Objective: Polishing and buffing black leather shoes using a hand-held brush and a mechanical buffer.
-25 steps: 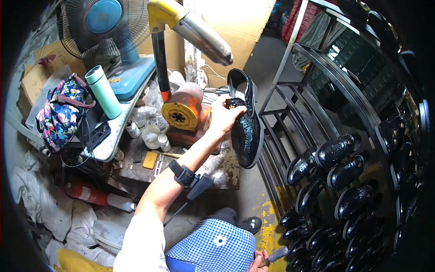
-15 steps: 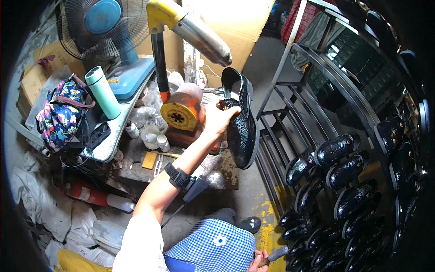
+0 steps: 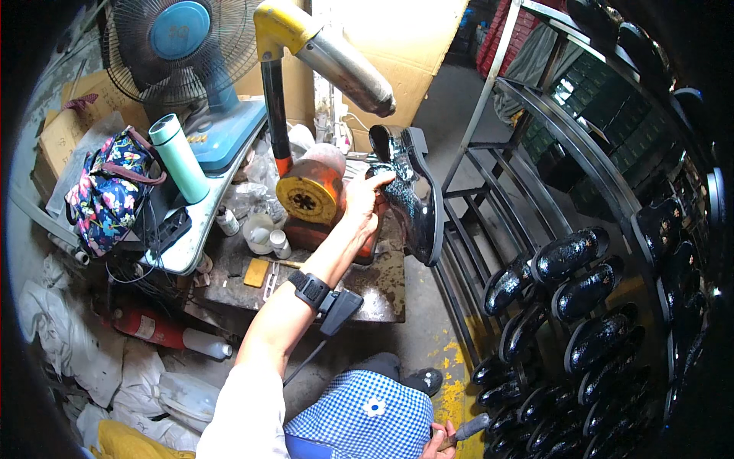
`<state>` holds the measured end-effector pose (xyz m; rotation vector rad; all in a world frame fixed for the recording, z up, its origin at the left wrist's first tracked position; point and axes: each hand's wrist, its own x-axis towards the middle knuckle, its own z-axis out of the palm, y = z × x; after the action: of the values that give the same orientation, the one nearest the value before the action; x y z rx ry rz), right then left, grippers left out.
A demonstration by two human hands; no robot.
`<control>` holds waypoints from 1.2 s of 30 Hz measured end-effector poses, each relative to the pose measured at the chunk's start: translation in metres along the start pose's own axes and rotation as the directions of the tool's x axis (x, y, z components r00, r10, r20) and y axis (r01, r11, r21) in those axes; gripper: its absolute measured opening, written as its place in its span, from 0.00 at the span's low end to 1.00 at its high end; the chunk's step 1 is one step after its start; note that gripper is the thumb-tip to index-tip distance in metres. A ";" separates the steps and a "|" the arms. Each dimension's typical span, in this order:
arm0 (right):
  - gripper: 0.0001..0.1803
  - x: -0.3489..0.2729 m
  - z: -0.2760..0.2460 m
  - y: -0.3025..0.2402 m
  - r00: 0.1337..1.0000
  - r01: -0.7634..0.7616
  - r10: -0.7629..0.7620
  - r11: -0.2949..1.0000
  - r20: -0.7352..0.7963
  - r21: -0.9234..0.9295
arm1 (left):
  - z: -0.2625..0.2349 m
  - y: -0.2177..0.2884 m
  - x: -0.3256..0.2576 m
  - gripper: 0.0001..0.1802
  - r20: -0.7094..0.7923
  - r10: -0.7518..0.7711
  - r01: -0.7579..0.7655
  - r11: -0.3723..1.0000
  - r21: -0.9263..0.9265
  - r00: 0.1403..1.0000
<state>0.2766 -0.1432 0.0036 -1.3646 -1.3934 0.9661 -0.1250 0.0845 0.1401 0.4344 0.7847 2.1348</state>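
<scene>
My left hand (image 3: pixel 358 203) is closed on a glossy black shoe (image 3: pixel 422 210), gripping it by the upper near the opening. The shoe is tilted on its side, heel up and toe down, with its sole edge facing right. Just above its heel end hangs the silver nozzle (image 3: pixel 355 76) of a yellow-armed machine with an orange body (image 3: pixel 306 195). Low in the picture, beside the blue checked apron (image 3: pixel 352 413), my right hand (image 3: pixel 437 442) is closed around a tool (image 3: pixel 470 427) with a brownish handle and a rounded grey end.
Black shoes (image 3: pixel 569 254) hang in rows on a metal rack (image 3: pixel 489 183) to the right. The worktable (image 3: pixel 375 298) carries small bottles (image 3: pixel 279 243) and a yellow block (image 3: pixel 255 272). Leftward stand a fan (image 3: pixel 180 30), a mint flask (image 3: pixel 180 157) and a flowered bag (image 3: pixel 107 191).
My left hand has turned the shoe, so its side and sole edge show more and its toe has risen slightly. My right hand and its tool have hardly moved.
</scene>
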 end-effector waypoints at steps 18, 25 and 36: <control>0.12 0.000 0.000 0.000 0.995 -0.097 0.097 0.994 0.010 0.043 | -0.002 -0.003 0.016 0.10 0.061 -0.033 0.036 0.998 -0.044 0.998; 0.12 0.001 0.000 0.000 0.991 -0.134 0.134 0.989 0.003 0.058 | 0.003 -0.011 0.018 0.09 0.088 -0.050 0.056 0.996 -0.067 0.995; 0.12 -0.001 0.002 -0.002 0.990 -0.138 0.140 0.987 -0.010 0.077 | 0.000 -0.003 0.012 0.05 0.082 -0.076 0.085 0.989 -0.120 0.994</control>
<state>0.2738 -0.1443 0.0052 -1.4236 -1.2497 1.0865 -0.1304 0.0954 0.1385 0.4112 0.6131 2.0653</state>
